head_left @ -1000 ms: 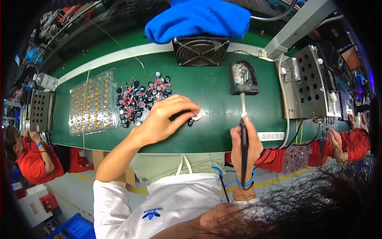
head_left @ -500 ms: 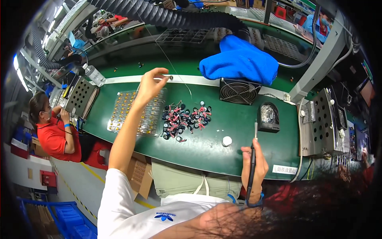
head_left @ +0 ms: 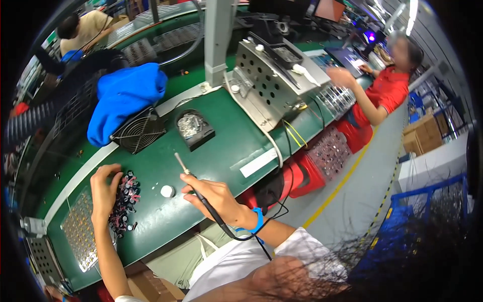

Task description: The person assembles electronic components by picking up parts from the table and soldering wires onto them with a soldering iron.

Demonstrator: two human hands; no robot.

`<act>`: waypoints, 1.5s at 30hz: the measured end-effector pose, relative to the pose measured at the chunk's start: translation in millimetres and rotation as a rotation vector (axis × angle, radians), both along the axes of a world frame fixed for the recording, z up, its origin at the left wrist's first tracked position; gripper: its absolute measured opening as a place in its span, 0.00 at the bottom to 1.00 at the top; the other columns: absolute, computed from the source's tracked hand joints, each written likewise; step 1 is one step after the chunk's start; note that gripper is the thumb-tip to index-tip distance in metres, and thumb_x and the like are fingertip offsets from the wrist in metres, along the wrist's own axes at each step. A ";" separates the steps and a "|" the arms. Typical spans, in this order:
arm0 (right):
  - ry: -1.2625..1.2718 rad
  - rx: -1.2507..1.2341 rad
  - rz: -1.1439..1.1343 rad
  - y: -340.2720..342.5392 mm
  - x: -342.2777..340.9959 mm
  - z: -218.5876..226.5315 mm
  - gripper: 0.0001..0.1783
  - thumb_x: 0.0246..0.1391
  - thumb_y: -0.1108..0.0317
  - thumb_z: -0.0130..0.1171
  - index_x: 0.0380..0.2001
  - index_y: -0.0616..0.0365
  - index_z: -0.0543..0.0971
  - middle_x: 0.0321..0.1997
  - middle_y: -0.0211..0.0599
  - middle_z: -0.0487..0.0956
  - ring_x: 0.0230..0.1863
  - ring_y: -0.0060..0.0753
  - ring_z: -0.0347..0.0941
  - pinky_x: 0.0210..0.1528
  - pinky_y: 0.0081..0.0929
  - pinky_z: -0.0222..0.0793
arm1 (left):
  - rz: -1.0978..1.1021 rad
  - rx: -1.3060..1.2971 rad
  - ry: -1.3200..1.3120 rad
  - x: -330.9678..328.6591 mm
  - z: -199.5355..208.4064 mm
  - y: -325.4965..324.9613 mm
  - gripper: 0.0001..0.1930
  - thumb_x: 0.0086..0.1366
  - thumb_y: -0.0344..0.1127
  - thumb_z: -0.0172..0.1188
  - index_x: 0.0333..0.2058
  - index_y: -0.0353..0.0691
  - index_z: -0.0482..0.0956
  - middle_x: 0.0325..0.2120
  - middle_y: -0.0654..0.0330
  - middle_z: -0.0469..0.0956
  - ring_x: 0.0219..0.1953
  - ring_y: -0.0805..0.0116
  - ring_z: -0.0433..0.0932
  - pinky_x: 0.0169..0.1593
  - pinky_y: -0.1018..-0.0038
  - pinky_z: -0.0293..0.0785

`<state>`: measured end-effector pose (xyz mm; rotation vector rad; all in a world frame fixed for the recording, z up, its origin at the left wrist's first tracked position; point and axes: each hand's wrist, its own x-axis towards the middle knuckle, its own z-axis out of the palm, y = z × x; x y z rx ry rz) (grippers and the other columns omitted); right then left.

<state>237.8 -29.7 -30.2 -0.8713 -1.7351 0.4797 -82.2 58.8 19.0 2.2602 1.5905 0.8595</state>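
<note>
My right hand (head_left: 217, 199) grips a soldering iron (head_left: 207, 205) like a pen; its tip points up and left over the green bench, touching nothing. A black cord trails from the handle past my wrist. My left hand (head_left: 104, 189) is raised with bent fingers and thumb drawn together at the far-left side of a pile of small round black parts with red wires (head_left: 126, 204). Whatever it pinches is hidden. Beside that forearm lies a clear plastic tray (head_left: 78, 229) with rows of small yellowish parts. A white round piece (head_left: 167, 191) sits between my hands.
A black holder (head_left: 193, 130) with metal scraps stands beyond the iron. Left of it are a fan (head_left: 139, 132) and blue cloth (head_left: 128, 98). A perforated metal box (head_left: 266, 80) occupies the bench's right part, near a grey post (head_left: 217, 45). A co-worker in red (head_left: 390, 88) sits farther right.
The view has swung to the right, bringing the metal box and the co-worker there into sight. My left hand has come closer to the parts pile. The soldering iron stays in my right hand.
</note>
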 end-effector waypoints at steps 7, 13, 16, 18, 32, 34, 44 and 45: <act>0.072 -0.016 0.098 -0.5 0.0 -2.8 0.28 0.58 0.82 0.64 0.62 0.65 0.73 0.41 0.47 0.87 0.37 0.43 0.86 0.40 0.36 0.82 | 0.083 0.052 -0.434 7.6 6.9 -35.7 0.08 0.67 0.17 0.62 0.44 0.30 0.82 0.46 0.57 0.78 0.47 0.69 0.80 0.52 0.75 0.78; 0.079 -0.092 0.022 -4.8 11.7 5.4 0.16 0.62 0.83 0.59 0.53 0.68 0.76 0.42 0.49 0.88 0.42 0.42 0.87 0.47 0.34 0.81 | -0.111 0.140 -0.299 87.6 -6.3 -63.6 0.09 0.56 0.20 0.71 0.36 0.36 0.86 0.37 0.56 0.84 0.41 0.61 0.84 0.46 0.70 0.81; 0.037 -0.069 0.039 -6.8 7.9 5.8 0.19 0.60 0.84 0.60 0.54 0.67 0.75 0.44 0.49 0.88 0.39 0.37 0.85 0.44 0.31 0.79 | -0.147 0.186 -0.310 97.4 -15.3 -72.2 0.10 0.54 0.19 0.71 0.35 0.36 0.85 0.37 0.57 0.83 0.37 0.63 0.85 0.41 0.71 0.81; 0.030 -0.056 0.067 -4.9 1.5 4.9 0.20 0.59 0.85 0.61 0.55 0.67 0.75 0.46 0.50 0.88 0.37 0.37 0.84 0.42 0.30 0.79 | -0.147 0.191 -0.297 97.6 -15.7 -73.5 0.11 0.52 0.19 0.73 0.35 0.36 0.86 0.36 0.57 0.83 0.37 0.63 0.84 0.40 0.72 0.81; -0.272 0.091 0.048 -0.6 -18.8 4.4 0.24 0.54 0.85 0.63 0.56 0.66 0.80 0.51 0.47 0.85 0.35 0.44 0.78 0.41 0.36 0.77 | -0.295 0.163 -0.370 95.8 -30.3 -74.0 0.12 0.53 0.22 0.72 0.37 0.36 0.82 0.46 0.52 0.81 0.40 0.58 0.83 0.42 0.67 0.82; -0.291 0.040 0.069 -2.2 -19.9 3.5 0.23 0.57 0.84 0.61 0.57 0.65 0.80 0.51 0.46 0.85 0.37 0.48 0.77 0.41 0.40 0.76 | -0.275 0.075 -0.410 93.1 -32.6 -73.5 0.09 0.56 0.25 0.71 0.35 0.36 0.81 0.50 0.51 0.81 0.43 0.56 0.82 0.47 0.65 0.81; -0.392 0.124 0.055 -3.7 -24.7 6.8 0.24 0.57 0.83 0.61 0.58 0.66 0.79 0.55 0.47 0.84 0.42 0.52 0.79 0.45 0.41 0.76 | -0.205 0.262 -0.267 78.3 -20.3 -86.1 0.12 0.60 0.28 0.70 0.43 0.35 0.83 0.45 0.53 0.83 0.44 0.53 0.82 0.47 0.63 0.81; -0.381 0.127 0.054 -3.2 -24.5 4.2 0.24 0.57 0.83 0.61 0.58 0.66 0.79 0.55 0.47 0.84 0.42 0.52 0.79 0.45 0.41 0.76 | -0.172 0.313 -0.209 65.6 -12.0 -90.8 0.12 0.60 0.28 0.71 0.43 0.35 0.83 0.44 0.53 0.84 0.43 0.53 0.83 0.46 0.63 0.82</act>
